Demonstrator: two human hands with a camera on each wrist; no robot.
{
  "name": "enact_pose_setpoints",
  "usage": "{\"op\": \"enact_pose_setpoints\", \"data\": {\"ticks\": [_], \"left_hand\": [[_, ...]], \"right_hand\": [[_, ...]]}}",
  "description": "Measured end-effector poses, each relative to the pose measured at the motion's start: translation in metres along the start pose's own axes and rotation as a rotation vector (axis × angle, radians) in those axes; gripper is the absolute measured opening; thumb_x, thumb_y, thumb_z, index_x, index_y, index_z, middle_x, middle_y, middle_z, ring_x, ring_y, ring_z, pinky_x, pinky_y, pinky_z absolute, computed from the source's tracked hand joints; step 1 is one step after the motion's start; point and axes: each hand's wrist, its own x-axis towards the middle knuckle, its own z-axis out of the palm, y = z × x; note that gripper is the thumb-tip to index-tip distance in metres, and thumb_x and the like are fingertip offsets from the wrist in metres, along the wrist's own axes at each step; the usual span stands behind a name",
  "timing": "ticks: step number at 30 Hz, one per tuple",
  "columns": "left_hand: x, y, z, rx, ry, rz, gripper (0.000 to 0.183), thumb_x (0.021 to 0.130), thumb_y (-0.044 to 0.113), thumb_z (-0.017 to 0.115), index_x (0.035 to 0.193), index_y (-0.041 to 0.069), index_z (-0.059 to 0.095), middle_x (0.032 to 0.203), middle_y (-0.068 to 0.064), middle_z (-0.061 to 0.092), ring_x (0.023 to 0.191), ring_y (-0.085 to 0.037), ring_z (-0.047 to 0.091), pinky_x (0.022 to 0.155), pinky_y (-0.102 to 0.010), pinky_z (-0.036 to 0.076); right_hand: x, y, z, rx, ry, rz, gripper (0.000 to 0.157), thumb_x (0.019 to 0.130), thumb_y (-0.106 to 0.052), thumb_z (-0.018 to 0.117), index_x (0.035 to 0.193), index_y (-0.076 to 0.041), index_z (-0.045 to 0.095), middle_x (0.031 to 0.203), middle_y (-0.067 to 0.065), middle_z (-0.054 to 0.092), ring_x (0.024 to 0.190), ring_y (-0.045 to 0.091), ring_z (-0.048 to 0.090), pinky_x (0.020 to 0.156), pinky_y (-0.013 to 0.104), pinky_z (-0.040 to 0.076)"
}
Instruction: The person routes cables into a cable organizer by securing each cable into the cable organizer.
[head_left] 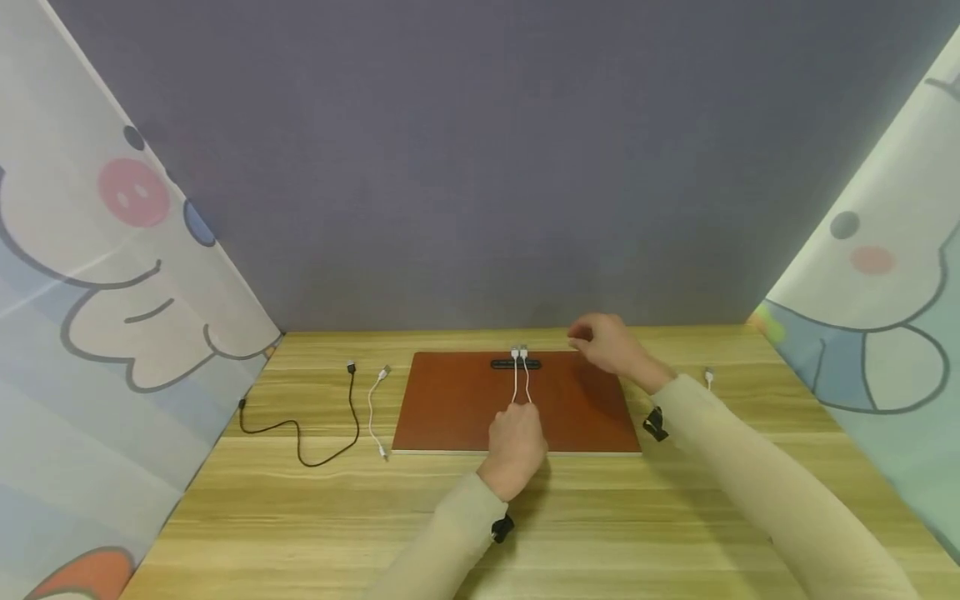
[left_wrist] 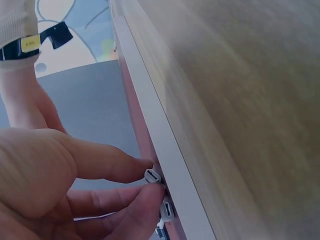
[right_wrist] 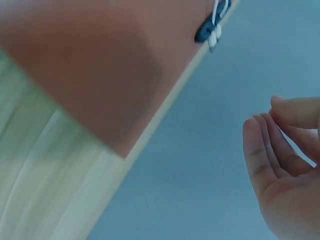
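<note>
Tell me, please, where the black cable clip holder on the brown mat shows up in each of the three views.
Head: the black cable clip holder sits at the far middle edge of the brown mat, with two white cables running from it to the left hand.
Left wrist: not in view; only the cable plugs pinched in the fingers show.
Right wrist: top right, at the mat's edge.
Shared landmark: the brown mat.

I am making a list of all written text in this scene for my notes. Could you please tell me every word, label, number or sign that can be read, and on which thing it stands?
No text can be read in these pictures.
Yellow tag on the black wrist strap: it bears small dark marks, too small and blurred to read.
Side curtains: only cartoon drawings, no letters.
White cables, black cable, brown mat: no visible print.
</note>
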Motion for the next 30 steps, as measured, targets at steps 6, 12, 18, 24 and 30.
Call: {"op": "enact_pose_setpoints", "data": {"ticks": [6, 12, 18, 24, 30], "left_hand": [[0.000, -0.001, -0.001, 0.022, 0.005, 0.012, 0.033, 0.086, 0.002, 0.074, 0.060, 0.010, 0.055, 0.054, -0.003, 0.053, 0.045, -0.016, 0.053, 0.039, -0.030, 0.043], [0.002, -0.001, -0.003, 0.026, -0.025, 0.025, 0.033, 0.086, 0.000, 0.073, 0.061, 0.010, 0.054, 0.055, -0.003, 0.051, 0.046, -0.016, 0.051, 0.039, -0.029, 0.041], [0.003, -0.001, -0.004, 0.019, -0.069, 0.021, 0.032, 0.088, 0.002, 0.073, 0.063, 0.010, 0.055, 0.057, -0.004, 0.052, 0.046, -0.015, 0.050, 0.040, -0.030, 0.041], [0.002, -0.003, -0.005, -0.006, -0.089, 0.031, 0.031, 0.089, 0.000, 0.071, 0.063, 0.009, 0.057, 0.054, -0.002, 0.049, 0.043, -0.012, 0.040, 0.039, -0.027, 0.036], [0.003, -0.004, -0.005, -0.030, -0.094, 0.044, 0.033, 0.090, -0.001, 0.069, 0.062, 0.009, 0.054, 0.051, 0.000, 0.044, 0.040, -0.009, 0.032, 0.036, -0.025, 0.031]], "right_hand": [[-0.019, 0.011, -0.020, -0.026, 0.087, -0.039, 0.016, 0.096, -0.005, 0.067, 0.108, 0.003, 0.073, 0.102, 0.017, 0.071, 0.090, 0.031, 0.068, 0.078, 0.047, 0.056], [-0.031, 0.026, -0.033, -0.064, 0.231, -0.127, 0.009, 0.091, 0.001, 0.071, 0.099, 0.004, 0.075, 0.091, 0.015, 0.071, 0.079, 0.028, 0.067, 0.070, 0.044, 0.056], [-0.041, 0.045, -0.051, -0.113, 0.353, -0.156, 0.010, 0.090, 0.004, 0.071, 0.099, 0.005, 0.074, 0.088, 0.015, 0.070, 0.073, 0.029, 0.067, 0.065, 0.043, 0.056], [-0.052, 0.070, -0.067, -0.183, 0.373, -0.120, 0.014, 0.090, 0.006, 0.067, 0.103, 0.009, 0.071, 0.092, 0.021, 0.069, 0.078, 0.036, 0.067, 0.069, 0.051, 0.055], [-0.063, 0.094, -0.075, -0.197, 0.232, 0.035, 0.027, 0.096, -0.001, 0.059, 0.118, 0.014, 0.064, 0.114, 0.033, 0.063, 0.099, 0.049, 0.063, 0.085, 0.062, 0.050]]}}
